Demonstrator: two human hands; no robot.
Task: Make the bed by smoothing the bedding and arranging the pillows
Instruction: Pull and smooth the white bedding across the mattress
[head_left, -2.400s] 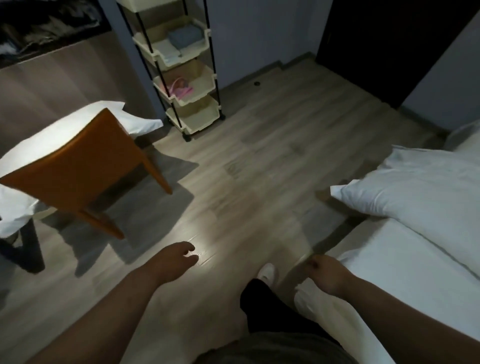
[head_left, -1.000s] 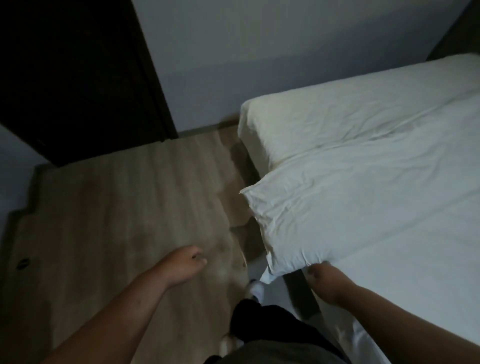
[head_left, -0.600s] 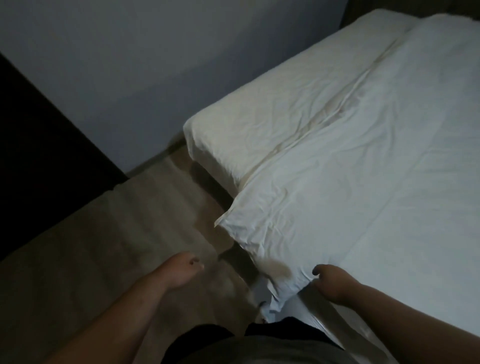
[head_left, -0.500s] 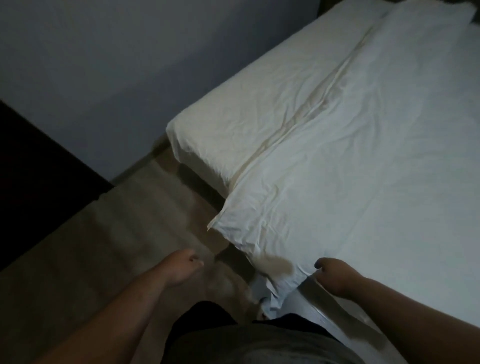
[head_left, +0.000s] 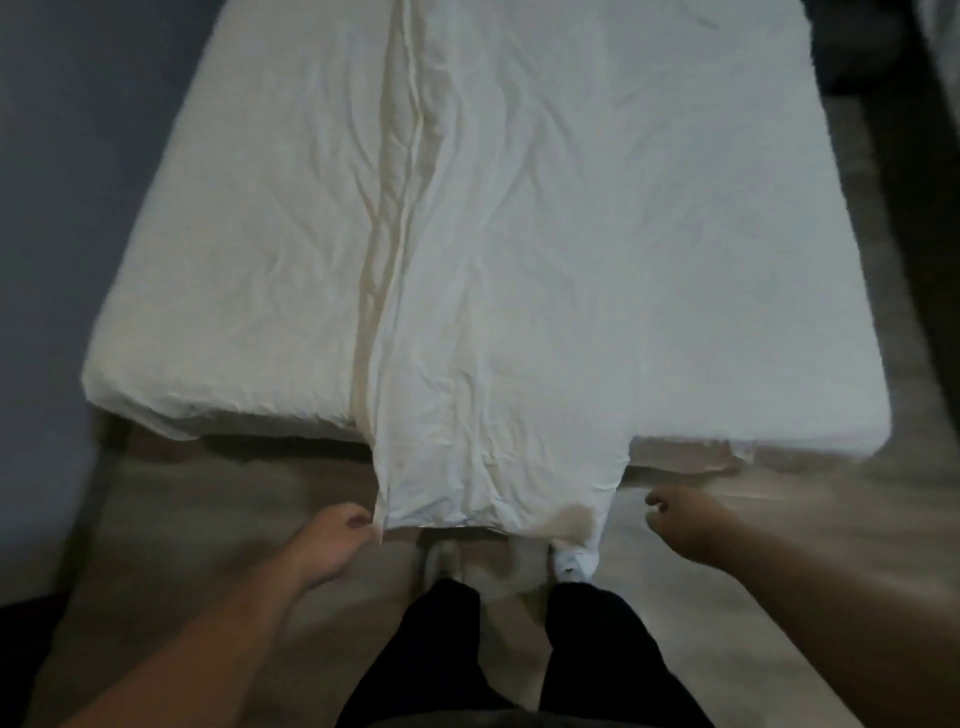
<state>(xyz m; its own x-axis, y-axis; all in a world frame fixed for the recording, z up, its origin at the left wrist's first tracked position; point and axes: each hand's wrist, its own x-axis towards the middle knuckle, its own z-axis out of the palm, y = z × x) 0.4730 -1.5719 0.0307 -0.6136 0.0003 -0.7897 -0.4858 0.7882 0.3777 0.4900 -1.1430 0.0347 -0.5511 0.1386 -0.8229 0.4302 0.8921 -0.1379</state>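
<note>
Bed: the white-sheeted bed (head_left: 244, 234) fills the view from 9 o'clock to 3 o'clock, its foot edge facing the person.
Bedding: a long crumpled white duvet (head_left: 519, 260) lies lengthwise down the middle and right of the bed. Its near end hangs over the foot edge at 6 o'clock, and a seam ridge runs along its left side.
Left hand: the left hand (head_left: 332, 538) is at 7 o'clock with its fingers curled, right against the duvet's lower left corner. Whether its grip has hold of the hem cannot be told.
Right hand: the right hand (head_left: 685, 525) is at 4 o'clock with its fingers loosely curled. It is apart from the duvet's lower right corner and its grip holds nothing.
Person: black trouser legs (head_left: 587, 639) and a white shoe (head_left: 571, 558) show at 6 o'clock, the shoe partly under the hanging duvet end.
Floor: pale wooden floor (head_left: 197, 519) lies under the hands.
Wall: a grey-blue wall (head_left: 62, 156) stands at 9 o'clock beside the bed.
</note>
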